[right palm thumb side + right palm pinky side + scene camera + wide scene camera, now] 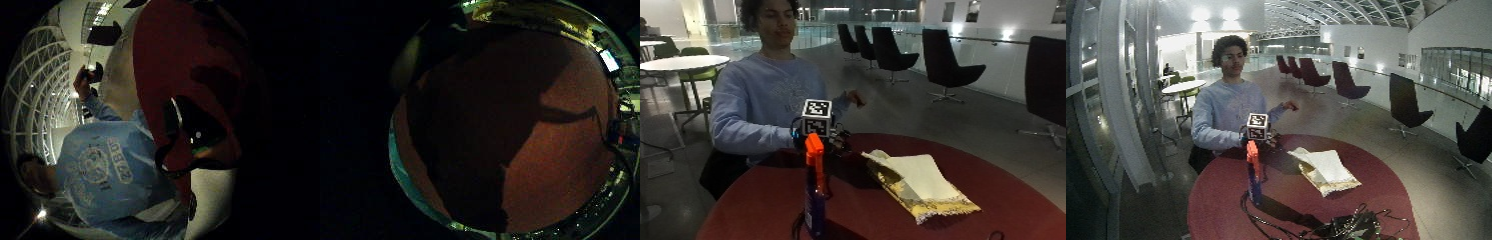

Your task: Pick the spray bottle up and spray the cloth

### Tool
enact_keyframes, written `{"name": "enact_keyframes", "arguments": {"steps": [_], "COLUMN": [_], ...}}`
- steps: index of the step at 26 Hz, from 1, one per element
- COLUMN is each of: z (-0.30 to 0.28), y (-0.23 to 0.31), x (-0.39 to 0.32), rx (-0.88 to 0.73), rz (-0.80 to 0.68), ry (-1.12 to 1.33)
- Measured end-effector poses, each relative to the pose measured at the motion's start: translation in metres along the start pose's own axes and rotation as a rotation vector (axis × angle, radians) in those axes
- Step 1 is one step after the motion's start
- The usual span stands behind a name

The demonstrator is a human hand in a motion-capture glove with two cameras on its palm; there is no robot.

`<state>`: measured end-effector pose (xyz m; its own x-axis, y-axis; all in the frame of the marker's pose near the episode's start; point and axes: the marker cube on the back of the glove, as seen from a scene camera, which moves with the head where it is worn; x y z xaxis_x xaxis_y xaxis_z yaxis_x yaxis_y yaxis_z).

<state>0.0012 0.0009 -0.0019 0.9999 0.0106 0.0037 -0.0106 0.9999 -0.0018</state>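
A spray bottle [814, 200] [1254, 175] with an orange trigger head and a blue body stands upright on the round red table [873, 215] [1285, 192], near its front left. A cream cloth [919, 182] [1327, 170] with a yellow patterned edge lies crumpled to the bottle's right. My gloved right hand [838, 141] [1269, 141] hovers low over the table's far side, behind the bottle and apart from it, holding nothing. Both palm views show only bare red tabletop [545, 150] [165, 65] and shadow. The person's bare left hand [856, 97] is raised off the table.
A heap of cables and gear [1345, 227] lies at the table's near edge, with a cable running toward the bottle's base [798, 225]. Black chairs [943, 65] stand on the floor behind, well away.
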Motion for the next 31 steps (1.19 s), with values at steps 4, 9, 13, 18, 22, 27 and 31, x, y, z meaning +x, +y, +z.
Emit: {"name": "enact_keyframes", "arguments": {"steps": [4,9,13,18,22,27,31], "z": [-0.007,-0.016,-0.026,-0.032,-0.033,-0.046,-0.061], "y": [0.0,-0.007,-0.016,-0.018,-0.013,0.018,0.067], "x": [0.006,0.01,0.009,0.008,0.01,0.021,0.021], "rx": [0.006,0.039,0.071,0.08,0.087,0.221,0.421], "rz": [0.01,0.011,0.009,0.006,0.005,-0.004,-0.037], "ry": [-0.005,-0.014,-0.018,-0.02,-0.026,-0.145,-0.35]}}
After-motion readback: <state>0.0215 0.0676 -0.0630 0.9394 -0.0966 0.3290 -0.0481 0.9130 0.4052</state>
